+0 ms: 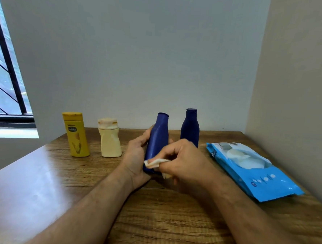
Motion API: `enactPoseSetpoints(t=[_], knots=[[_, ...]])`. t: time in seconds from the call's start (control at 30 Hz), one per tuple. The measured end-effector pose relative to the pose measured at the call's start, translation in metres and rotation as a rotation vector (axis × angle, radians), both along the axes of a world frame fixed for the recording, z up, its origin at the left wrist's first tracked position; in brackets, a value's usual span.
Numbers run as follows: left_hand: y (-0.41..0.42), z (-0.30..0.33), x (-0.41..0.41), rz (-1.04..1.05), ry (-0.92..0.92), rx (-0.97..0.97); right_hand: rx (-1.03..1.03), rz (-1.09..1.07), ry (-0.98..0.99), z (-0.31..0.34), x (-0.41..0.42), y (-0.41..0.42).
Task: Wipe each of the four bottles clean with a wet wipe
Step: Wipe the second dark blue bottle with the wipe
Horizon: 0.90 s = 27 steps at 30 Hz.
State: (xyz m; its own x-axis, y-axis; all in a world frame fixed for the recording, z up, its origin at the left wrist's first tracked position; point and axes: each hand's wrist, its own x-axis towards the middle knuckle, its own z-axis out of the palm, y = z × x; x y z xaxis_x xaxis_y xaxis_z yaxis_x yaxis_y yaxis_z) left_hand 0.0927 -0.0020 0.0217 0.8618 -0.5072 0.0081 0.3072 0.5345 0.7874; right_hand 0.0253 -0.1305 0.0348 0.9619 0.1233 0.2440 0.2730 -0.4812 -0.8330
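- Your left hand point(135, 154) is gripping the dark blue bottle point(158, 140) around its lower half, fingers wrapped behind it and thumb along its left side, and is holding it tilted a little to the right, near the middle of the wooden table point(39, 180).
- Your right hand point(182, 161) is pinching a folded wet wipe point(154, 163) between thumb and fingertips and is pressing it against the lower front of that bottle, close to its base.
- The hand and the wipe are covering the bottle's bottom edge, so you cannot tell whether the base is touching the table.
- Behind and to the right of the held bottle, a second dark blue bottle point(190, 127) is standing upright with its cap on; your right knuckles are hiding its foot.
- To the left of the held bottle, a cream bottle point(110, 139) with a stained cap is standing upright, apart from your left hand.
- Further left of the held bottle, just beside the cream one without touching it, a yellow Vaseline bottle point(76, 134) is standing upright.
- To the right of the held bottle, a blue wet wipe pack point(251, 170) is lying flat on the table, its flap looking peeled back with white showing, near your right forearm but clear of it.
- A grey wall point(141, 54) is rising right behind the bottles, and a barred window point(3, 70) is showing far to the left of the held bottle.
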Motion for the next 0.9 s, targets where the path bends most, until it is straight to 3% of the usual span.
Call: enactPoseSetpoints(t=[0.1,0.23,0.33,0.5,0.67,0.9], knots=[[0.002,0.0,0.002,-0.003,-0.006,-0.012,0.013,-0.012,0.036,-0.001,-0.001,0.001],[0.0,-0.002,-0.003,-0.082,-0.052,0.069,0.226,-0.237,-0.273,0.005,0.004,-0.002],[0.0,-0.003,-0.004,-0.062,-0.093,0.07,0.273,-0.343,-0.39,0.007,0.007,-0.009],[0.002,-0.003,0.005,0.069,-0.098,-0.057,0.137,-0.071,-0.231,0.004,0.005,-0.008],[0.002,-0.004,0.009,0.196,-0.08,0.05,-0.015,0.046,-0.062,0.006,0.003,-0.014],[0.002,-0.002,-0.003,0.057,-0.187,0.126,0.275,-0.276,-0.396,0.008,0.008,-0.016]])
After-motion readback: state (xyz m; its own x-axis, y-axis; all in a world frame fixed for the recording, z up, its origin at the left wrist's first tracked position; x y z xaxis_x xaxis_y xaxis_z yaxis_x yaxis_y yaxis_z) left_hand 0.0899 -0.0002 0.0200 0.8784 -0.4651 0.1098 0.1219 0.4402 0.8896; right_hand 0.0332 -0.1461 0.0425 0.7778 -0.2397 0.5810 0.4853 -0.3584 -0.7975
